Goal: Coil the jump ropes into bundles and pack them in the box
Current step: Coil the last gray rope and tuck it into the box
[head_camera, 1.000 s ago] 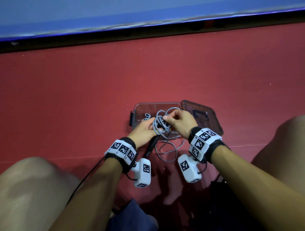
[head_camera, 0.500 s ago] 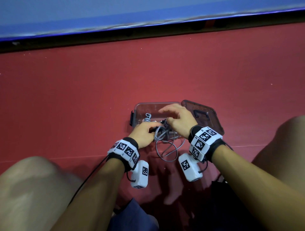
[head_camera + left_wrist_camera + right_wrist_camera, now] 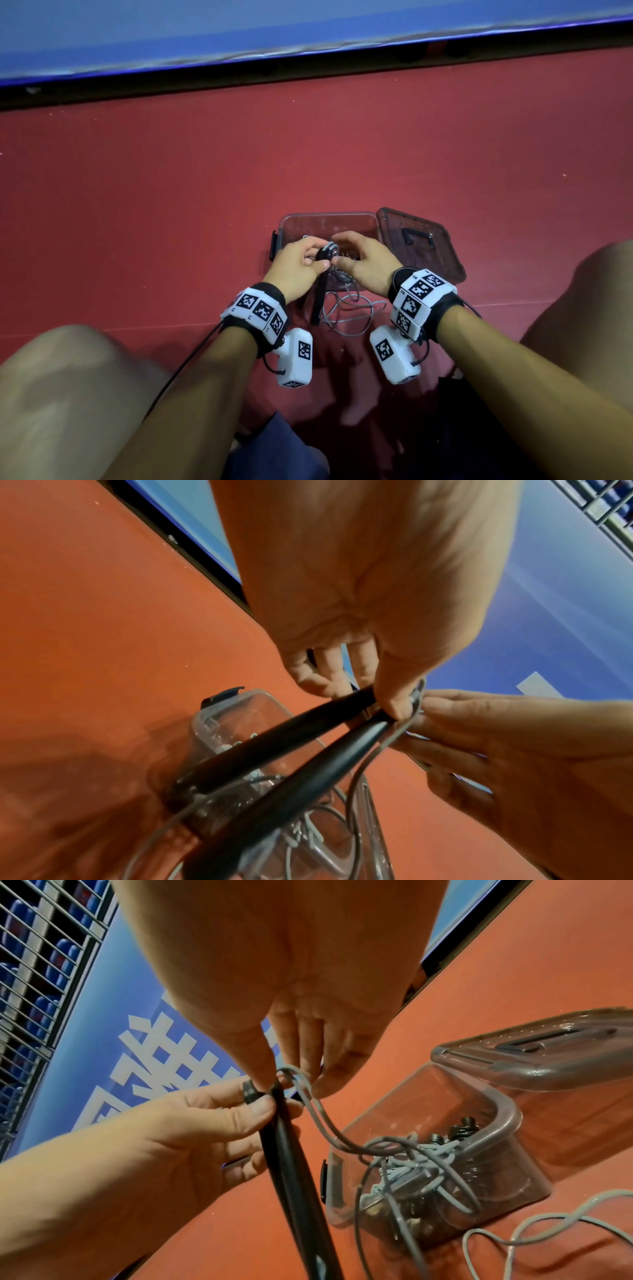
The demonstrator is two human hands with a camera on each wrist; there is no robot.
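Hands meet over the box (image 3: 325, 222); the left hand (image 3: 296, 265) pinches the two black handles (image 3: 298, 745) side by side near their tops, so they stay together like one stick; the right hand (image 3: 363, 263) pinches a loop of the grey rope (image 3: 310, 1093) right at those tops, I think to wind it round the handles; the rest of the rope hangs down loose, part in the box and part on the floor (image 3: 171, 205) near the knees; the box is see-through and already has another rope bundle (image 3: 414, 1153) inside; its lid (image 3: 419, 245) lies open, touching the box on the right, out of the way; the floor is red and smooth; a blue wall (image 3: 205, 27) runs along the far side, and there is a metal fence (image 3: 37, 947) up high
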